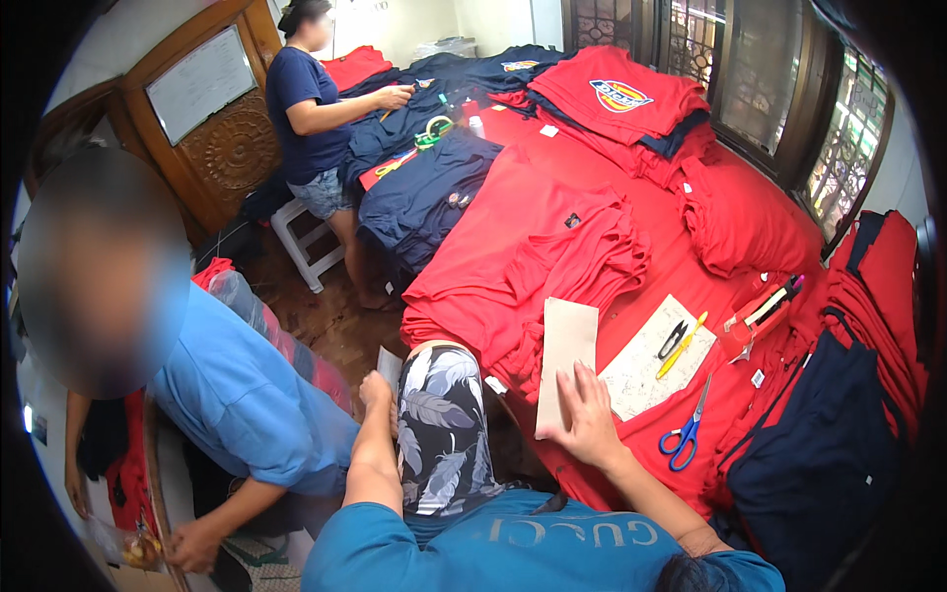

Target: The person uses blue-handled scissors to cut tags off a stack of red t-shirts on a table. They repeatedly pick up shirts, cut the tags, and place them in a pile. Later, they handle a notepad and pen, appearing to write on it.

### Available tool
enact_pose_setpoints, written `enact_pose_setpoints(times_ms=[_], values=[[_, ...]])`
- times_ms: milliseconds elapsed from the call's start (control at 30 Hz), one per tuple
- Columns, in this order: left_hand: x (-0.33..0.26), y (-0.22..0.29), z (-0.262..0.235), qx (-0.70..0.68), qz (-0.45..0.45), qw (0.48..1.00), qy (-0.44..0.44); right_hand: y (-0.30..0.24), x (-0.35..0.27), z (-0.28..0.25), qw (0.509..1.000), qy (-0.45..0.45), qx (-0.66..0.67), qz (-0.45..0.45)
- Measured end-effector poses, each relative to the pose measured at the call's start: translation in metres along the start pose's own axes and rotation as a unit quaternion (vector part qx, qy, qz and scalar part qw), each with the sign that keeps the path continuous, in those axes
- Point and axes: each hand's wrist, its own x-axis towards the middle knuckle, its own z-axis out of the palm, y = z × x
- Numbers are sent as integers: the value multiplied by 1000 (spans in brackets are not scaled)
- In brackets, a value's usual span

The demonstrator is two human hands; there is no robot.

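Head view: right hand [590, 419] flat, fingers spread, pinning a pale rectangular cardboard sheet [565, 363] on stacked red shirts [523, 266]. Left hand [376, 393] at the knee, pinching a small white paper slip [390, 367]. Seemingly a folding step; next, keeping the sheet square. Plain, unmarked, stiff-looking.

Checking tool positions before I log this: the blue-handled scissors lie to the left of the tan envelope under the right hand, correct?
Not quite. In the head view the blue-handled scissors lie to the right of the tan envelope, below the white paper sheet. The right hand does rest on the envelope.
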Motion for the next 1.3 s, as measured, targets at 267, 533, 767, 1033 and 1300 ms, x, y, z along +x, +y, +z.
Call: enact_pose_setpoints(times_ms=[267, 533, 767, 1033, 1300], values=[[19, 76, -116, -525, 188, 802, 213, 19, -1, -15, 972, -61, 226, 21], [-57, 119, -216, -783, 226, 579, -10, -19, 76, -42, 939, 273, 191, -87], [-50, 134, -223, -864, 172, 473, -15, 3, 87, -1, 990, -116, 28, -69], [-89, 140, -196, -848, 157, 489, -133, 26, 91, -23, 905, -46, 421, 46], [-125, 148, -184, -837, 148, 480, -217, 37, 81, -13, 767, 68, 624, 134]])
